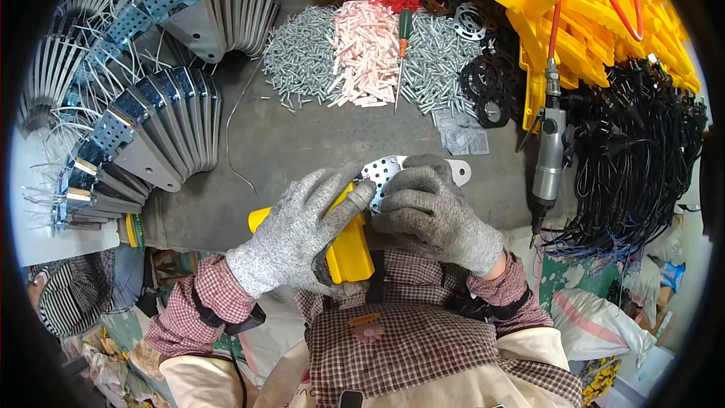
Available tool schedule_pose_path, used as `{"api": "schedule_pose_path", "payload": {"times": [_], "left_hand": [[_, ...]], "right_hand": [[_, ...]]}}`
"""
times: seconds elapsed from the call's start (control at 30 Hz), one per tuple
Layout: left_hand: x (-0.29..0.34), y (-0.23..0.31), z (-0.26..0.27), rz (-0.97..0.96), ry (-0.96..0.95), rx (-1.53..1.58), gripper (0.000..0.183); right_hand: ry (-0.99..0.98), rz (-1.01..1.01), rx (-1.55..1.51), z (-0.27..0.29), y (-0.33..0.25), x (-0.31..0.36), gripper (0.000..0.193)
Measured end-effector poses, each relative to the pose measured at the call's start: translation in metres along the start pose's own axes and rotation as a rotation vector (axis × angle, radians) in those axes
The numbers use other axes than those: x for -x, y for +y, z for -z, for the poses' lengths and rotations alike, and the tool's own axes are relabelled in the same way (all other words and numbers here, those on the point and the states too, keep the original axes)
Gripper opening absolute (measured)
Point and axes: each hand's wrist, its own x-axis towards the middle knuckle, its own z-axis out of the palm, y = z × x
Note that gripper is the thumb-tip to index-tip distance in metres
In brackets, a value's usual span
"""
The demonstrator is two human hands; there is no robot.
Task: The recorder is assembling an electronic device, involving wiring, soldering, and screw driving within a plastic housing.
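- Holds a yellow plastic piece (pixel 353 251) in the left hand (pixel 294 227), just beyond the checked apron (pixel 408 332), beneath bent fingers, jutting out on either side of them.
- Grips a metal bracket (pixel 380 175) in the right hand (pixel 442 219), with fingers curled close together and tips partly hidden.
- Shows the bracket's perforated face between both hands, near the left fingertips, and its rounded, holed end past the right knuckles.
- Beyond, on the grey tabletop (pixel 302 132), shows silver screws (pixel 302 53), pale pink pieces (pixel 365 53) and a screwdriver (pixel 404 34).
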Motion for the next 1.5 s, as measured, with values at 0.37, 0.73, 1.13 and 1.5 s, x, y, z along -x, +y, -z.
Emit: {"api": "schedule_pose_path", "payload": {"times": [0.37, 0.73, 1.13, 1.5], "left_hand": [[0.001, 0.004, -0.007, 0.022, 0.040, -0.004, 0.124], [0.003, 0.013, -0.013, 0.062, 0.102, -0.040, 0.119], [0.002, 0.025, -0.009, 0.053, 0.084, -0.115, 0.100], [0.004, 0.016, -0.010, 0.064, 0.015, -0.134, 0.100]], "right_hand": [[0.121, -0.050, 0.120, -0.020, -0.011, 0.007, 0.033], [0.277, -0.468, 0.016, -0.047, -0.053, 0.006, 0.035], [0.536, -0.891, 0.655, 0.083, -0.003, 0.072, 0.068], [1.074, -0.296, -1.428, 0.049, 0.002, 0.014, 0.058]]}}
